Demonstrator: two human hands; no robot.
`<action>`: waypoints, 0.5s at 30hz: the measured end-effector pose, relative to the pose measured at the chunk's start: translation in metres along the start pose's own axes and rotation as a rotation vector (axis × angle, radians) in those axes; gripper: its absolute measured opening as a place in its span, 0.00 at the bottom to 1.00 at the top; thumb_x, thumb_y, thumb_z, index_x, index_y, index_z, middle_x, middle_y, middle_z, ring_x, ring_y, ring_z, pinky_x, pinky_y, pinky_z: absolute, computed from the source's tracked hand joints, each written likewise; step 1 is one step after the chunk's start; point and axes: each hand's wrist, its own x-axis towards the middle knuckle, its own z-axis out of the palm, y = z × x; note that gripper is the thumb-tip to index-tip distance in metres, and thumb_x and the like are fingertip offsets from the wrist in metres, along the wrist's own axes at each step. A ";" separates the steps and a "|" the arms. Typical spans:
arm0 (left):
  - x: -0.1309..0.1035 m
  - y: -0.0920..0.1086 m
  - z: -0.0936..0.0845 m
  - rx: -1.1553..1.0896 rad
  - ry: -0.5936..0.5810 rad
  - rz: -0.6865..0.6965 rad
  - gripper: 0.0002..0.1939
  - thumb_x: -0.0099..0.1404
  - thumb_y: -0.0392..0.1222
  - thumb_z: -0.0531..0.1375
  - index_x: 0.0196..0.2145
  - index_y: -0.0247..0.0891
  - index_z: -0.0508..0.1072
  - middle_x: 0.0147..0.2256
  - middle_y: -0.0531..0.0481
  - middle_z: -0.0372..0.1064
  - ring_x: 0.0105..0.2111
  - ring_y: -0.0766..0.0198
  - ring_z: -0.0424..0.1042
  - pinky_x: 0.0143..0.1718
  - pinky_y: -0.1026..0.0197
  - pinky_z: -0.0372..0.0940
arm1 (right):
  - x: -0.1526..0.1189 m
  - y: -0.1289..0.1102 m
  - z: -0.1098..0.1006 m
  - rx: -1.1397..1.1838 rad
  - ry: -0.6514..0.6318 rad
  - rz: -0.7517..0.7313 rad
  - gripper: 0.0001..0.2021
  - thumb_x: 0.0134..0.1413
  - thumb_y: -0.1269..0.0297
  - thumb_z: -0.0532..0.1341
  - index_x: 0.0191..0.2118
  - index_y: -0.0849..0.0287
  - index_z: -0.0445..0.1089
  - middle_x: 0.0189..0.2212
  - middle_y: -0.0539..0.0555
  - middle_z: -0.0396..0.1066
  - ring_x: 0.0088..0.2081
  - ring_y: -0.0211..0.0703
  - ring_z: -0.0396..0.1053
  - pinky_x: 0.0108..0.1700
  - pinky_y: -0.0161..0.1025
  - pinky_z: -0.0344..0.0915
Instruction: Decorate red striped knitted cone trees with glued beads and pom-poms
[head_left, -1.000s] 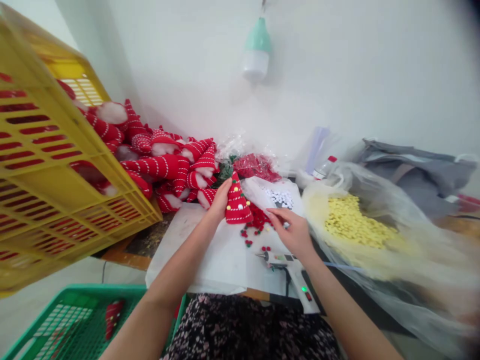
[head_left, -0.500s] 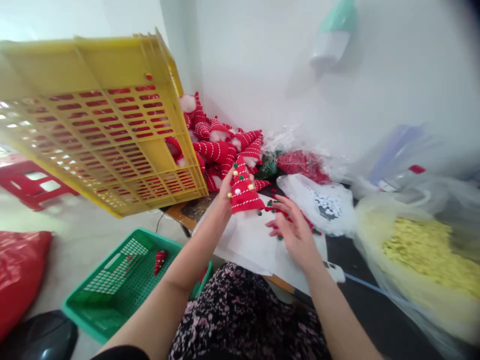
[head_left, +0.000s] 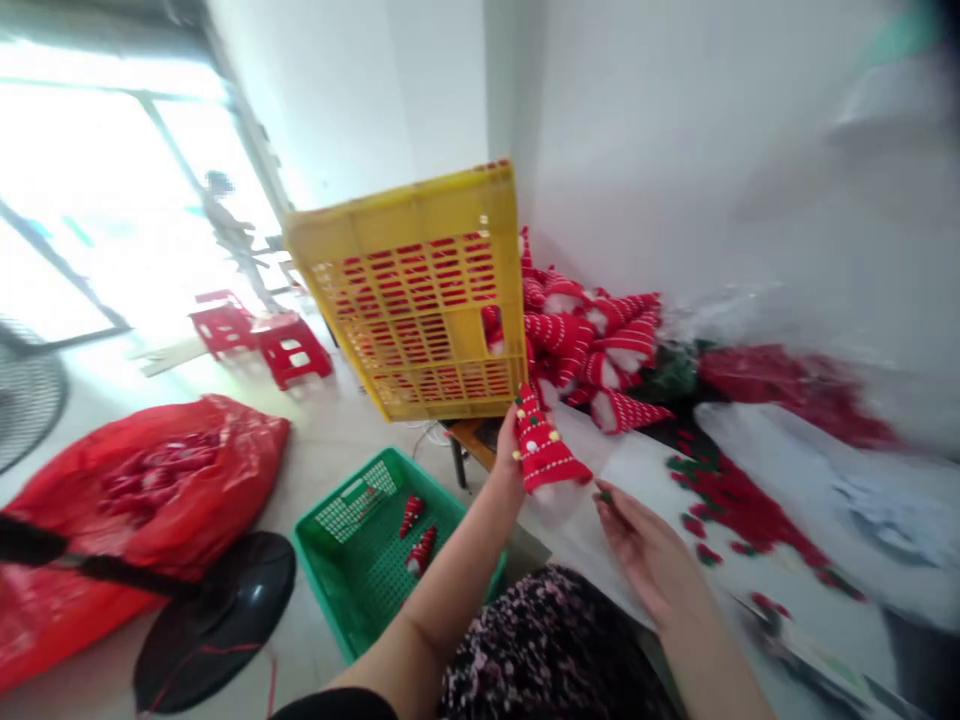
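Now left hand fingers clenched round red cone hat; right hand fingers loose, released

Left hand raised, gripping; right hand open.

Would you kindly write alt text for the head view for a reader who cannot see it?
The left hand holds a red cone hat with pompoms over a table edge; the open right hand is just below it. A green basket holding two hats sits on the floor, a tilted yellow crate behind.

L hand holds red cone hat w/ pom-poms; R hand open just below.
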 end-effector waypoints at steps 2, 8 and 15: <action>-0.005 0.011 -0.016 -0.020 0.000 0.009 0.20 0.65 0.58 0.62 0.29 0.36 0.73 0.24 0.49 0.70 0.23 0.64 0.70 0.29 0.62 0.66 | 0.008 0.002 -0.006 0.002 -0.006 0.018 0.17 0.29 0.68 0.79 0.33 0.56 0.83 0.33 0.54 0.80 0.31 0.42 0.78 0.33 0.30 0.79; -0.028 0.043 -0.061 -0.018 0.051 0.055 0.21 0.68 0.57 0.56 0.27 0.38 0.71 0.23 0.49 0.68 0.23 0.62 0.68 0.28 0.60 0.64 | 0.025 -0.008 -0.013 0.074 0.095 -0.103 0.15 0.32 0.67 0.76 0.34 0.58 0.81 0.31 0.53 0.79 0.34 0.39 0.78 0.40 0.28 0.79; -0.017 0.035 -0.044 0.024 0.073 0.110 0.23 0.64 0.62 0.60 0.27 0.39 0.71 0.24 0.47 0.70 0.26 0.58 0.73 0.33 0.57 0.69 | 0.010 0.016 0.029 -0.124 -0.145 0.036 0.18 0.46 0.53 0.75 0.41 0.58 0.80 0.41 0.57 0.80 0.40 0.44 0.78 0.39 0.35 0.79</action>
